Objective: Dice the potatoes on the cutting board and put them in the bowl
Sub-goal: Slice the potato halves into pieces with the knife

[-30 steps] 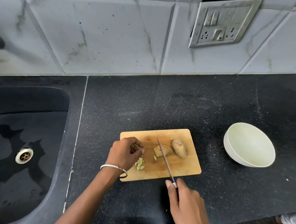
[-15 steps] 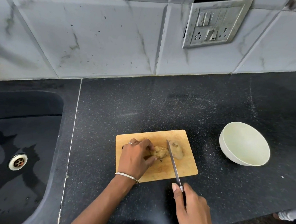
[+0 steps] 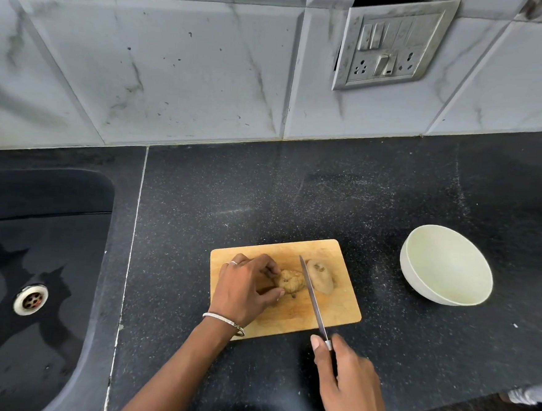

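A wooden cutting board [image 3: 336,309] lies on the black counter. My left hand [image 3: 244,290] grips a partly cut potato [image 3: 291,281] at the board's middle and hides the diced pieces seen earlier. A whole potato [image 3: 321,275] lies just to the right. My right hand [image 3: 350,384] holds a knife [image 3: 312,299] by the handle below the board; its blade runs between the two potatoes, against the right end of the held one. An empty pale bowl [image 3: 448,269] stands tilted to the right of the board.
A black sink [image 3: 31,268] with a metal drain and wet patches fills the left side. A tiled wall with a socket plate [image 3: 393,43] rises behind the counter. The counter's front edge runs at lower right, with floor beyond it.
My left hand left the diced pieces and moved right to grip the partly cut potato. The knife blade shifted right to sit between the two potatoes.
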`<move>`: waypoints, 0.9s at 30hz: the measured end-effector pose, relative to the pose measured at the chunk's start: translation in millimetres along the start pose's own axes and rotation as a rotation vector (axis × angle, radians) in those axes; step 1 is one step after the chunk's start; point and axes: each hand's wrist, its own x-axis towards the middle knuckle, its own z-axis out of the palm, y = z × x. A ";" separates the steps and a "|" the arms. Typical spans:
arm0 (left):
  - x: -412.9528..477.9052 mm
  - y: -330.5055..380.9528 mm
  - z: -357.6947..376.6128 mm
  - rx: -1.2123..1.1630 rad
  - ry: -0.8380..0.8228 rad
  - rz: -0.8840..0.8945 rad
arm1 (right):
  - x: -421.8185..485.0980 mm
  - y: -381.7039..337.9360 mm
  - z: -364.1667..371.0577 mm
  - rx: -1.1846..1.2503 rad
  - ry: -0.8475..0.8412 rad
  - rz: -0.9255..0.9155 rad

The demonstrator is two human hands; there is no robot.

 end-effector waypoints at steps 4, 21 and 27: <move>3.4 -5.3 -1.4 -0.014 -0.025 0.023 | -2.8 -2.9 -2.7 -0.021 -0.018 0.007; 1.5 -7.6 -1.1 -0.006 0.006 0.068 | -0.8 -3.1 5.1 -0.108 -0.086 -0.002; -0.2 -5.4 -1.1 0.013 0.015 0.057 | -2.5 -3.3 5.0 -0.089 -0.097 0.002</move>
